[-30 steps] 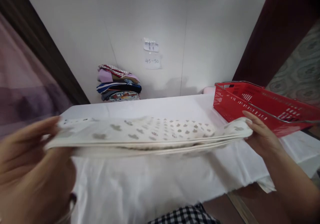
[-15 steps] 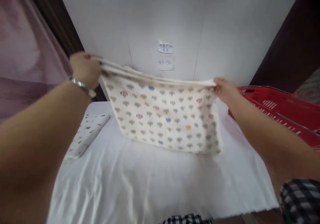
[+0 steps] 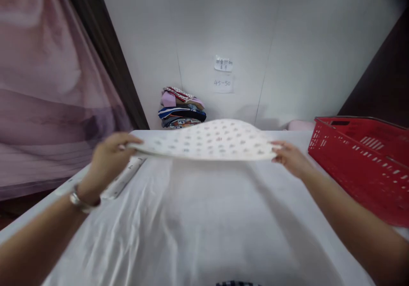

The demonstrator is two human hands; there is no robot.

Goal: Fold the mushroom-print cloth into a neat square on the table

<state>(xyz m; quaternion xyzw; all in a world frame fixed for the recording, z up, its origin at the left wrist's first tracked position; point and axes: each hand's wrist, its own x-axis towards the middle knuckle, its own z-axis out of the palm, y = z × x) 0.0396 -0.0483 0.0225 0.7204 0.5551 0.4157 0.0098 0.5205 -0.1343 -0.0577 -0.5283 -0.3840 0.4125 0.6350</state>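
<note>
The cloth [image 3: 207, 141], white with small printed marks, is stretched out flat in the air just above the desk [image 3: 198, 218], near its far half. The left hand [image 3: 108, 160] pinches the cloth's left edge, fingers closed on it, and the right hand [image 3: 289, 158] pinches the right edge the same way. Held by both sides like this, the cloth stays taut and level, with a slight bulge upward in the middle; its far edge lifts a little higher than the near one. I'd judge the two-sided grip is what keeps it from sagging or creasing.

Beneath it the desk's white cover is bare and wrinkled, with plenty of room in front of and under the cloth. A folded piece [image 3: 123, 179] of similar print lies just beside the left hand, at the desk's left edge, so that side is tighter. On the right, a red basket [image 3: 361, 162] stands near the right forearm and takes up that corner. At the back, against the wall, a pile [image 3: 180, 109] of folded clothes sits well apart from the cloth, below two paper notes [image 3: 223, 73].
</note>
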